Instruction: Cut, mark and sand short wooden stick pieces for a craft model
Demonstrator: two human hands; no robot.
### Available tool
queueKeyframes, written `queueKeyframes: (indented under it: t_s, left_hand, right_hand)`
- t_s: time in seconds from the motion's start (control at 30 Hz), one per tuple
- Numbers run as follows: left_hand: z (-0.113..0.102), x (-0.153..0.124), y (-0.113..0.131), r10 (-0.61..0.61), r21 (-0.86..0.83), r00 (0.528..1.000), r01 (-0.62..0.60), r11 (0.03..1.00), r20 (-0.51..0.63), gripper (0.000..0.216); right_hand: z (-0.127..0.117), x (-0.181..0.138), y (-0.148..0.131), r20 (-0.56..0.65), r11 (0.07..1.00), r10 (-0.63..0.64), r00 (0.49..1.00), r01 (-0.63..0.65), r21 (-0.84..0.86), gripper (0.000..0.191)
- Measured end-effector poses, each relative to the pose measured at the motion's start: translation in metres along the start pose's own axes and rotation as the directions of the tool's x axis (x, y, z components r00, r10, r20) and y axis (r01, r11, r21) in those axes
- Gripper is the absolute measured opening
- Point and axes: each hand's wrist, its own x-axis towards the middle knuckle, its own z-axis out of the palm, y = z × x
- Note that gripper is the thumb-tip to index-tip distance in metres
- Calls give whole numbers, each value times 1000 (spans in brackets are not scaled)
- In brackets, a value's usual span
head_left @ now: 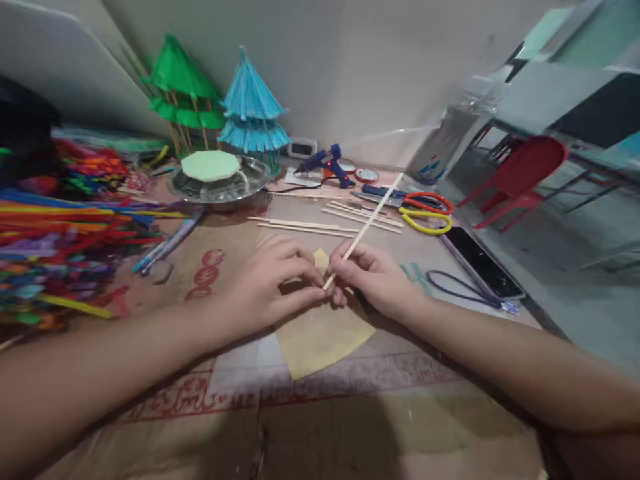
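My right hand (367, 272) pinches a thin wooden stick (373, 217) near its lower end; the stick slants up to the right. The fingertips of my left hand (295, 273) close on the stick's bottom tip. Under both hands lies a yellow fan-shaped piece of paper (320, 340), its upper part partly covered by my fingers. Several more wooden sticks (305, 228) lie flat just beyond my hands.
At the left is a heap of coloured pipe cleaners (75, 253). Behind stand a green tiered model (183, 80), a blue one (253, 100), a metal tray (200, 193) and a glue gun (325, 163). Scissors (427, 217) and a phone (483, 263) lie at the right.
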Motion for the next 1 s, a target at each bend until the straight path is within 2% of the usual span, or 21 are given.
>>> queueKeyframes:
  t_s: [0.37,0.53,0.67,0.77,0.83,0.87,0.93,1.0]
  left_hand:
    - [-3,2,8,-13,28,999,12,1000,37,14]
    - [-5,1,6,-44,34,999,43,998,14,12]
    - [-11,0,3,-86,51,995,89,995,-54,19]
    - [-13,-2,5,84,212,992,-63,975,-93,20]
    - [-11,-5,8,242,374,969,-209,904,-43,18]
    - [-9,-6,9,283,438,959,-258,861,9,29]
    - [-5,-9,9,266,496,957,-287,820,115,47]
    - [-3,-7,8,184,486,971,-235,841,151,52]
  right_hand:
    - [-1,2,0,0,997,45,999,-45,-68,41]
    - [-1,-1,-1,60,996,71,996,-67,-65,43]
    - [-8,2,-4,108,992,24,994,-11,-122,43]
    - [-12,4,-9,148,967,53,988,-13,-256,34]
    - [-10,3,-15,174,917,86,981,-10,-398,27]
    - [-8,1,-18,190,882,92,977,9,-472,25]
    - [-4,-1,-27,223,810,79,972,68,-582,23]
    - [-2,-2,-39,257,764,95,962,95,-638,25]
